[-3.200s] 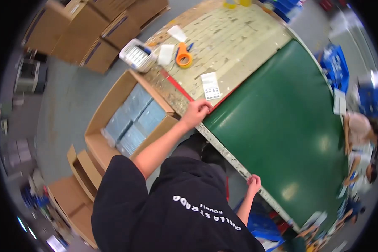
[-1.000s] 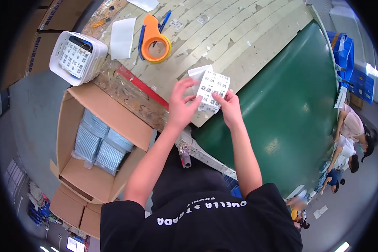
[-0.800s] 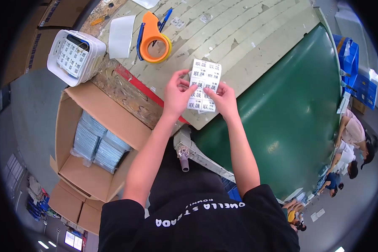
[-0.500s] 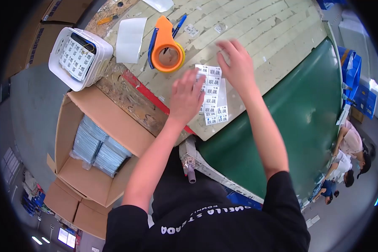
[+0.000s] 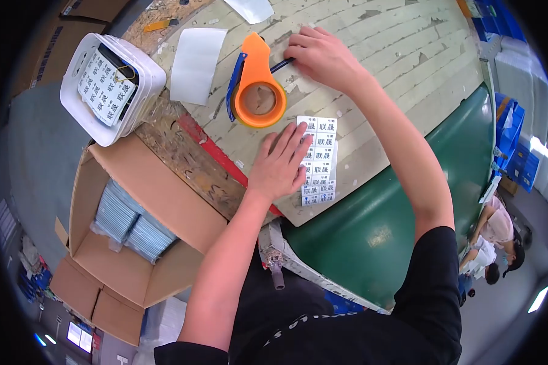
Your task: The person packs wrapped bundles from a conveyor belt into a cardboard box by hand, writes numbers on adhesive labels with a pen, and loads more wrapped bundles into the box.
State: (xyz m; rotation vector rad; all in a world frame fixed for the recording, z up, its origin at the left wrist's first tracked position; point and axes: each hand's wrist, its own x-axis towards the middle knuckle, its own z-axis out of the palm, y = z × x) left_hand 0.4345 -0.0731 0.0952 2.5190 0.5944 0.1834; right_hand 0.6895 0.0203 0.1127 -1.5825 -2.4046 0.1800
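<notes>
Printed label sheets [image 5: 320, 161] lie on the worn tabletop near its front corner. My left hand [image 5: 280, 161] rests flat over their left edge, fingers spread. Farther up the table, my right hand [image 5: 326, 58] has its fingers closed on a dark blue pen [image 5: 281, 65], whose other end passes toward the tape dispenser. The orange tape dispenser [image 5: 259, 85] lies just beyond my left hand, with a blue-handled tool [image 5: 235, 87] along its left side. A blank white sheet [image 5: 198, 66] lies left of the dispenser.
At the left stands a white tub [image 5: 112, 88] holding more labels. Below it is an open carton [image 5: 152, 182] with blue packs inside. A green belt surface [image 5: 371, 237] adjoins the table at the right. Two co-workers [image 5: 498, 222] are at the far right, near blue bins [image 5: 510, 131].
The label sheets, in both hands earlier, now lie on the table under my left hand. My right hand has moved up and away from them and closed on the pen.
</notes>
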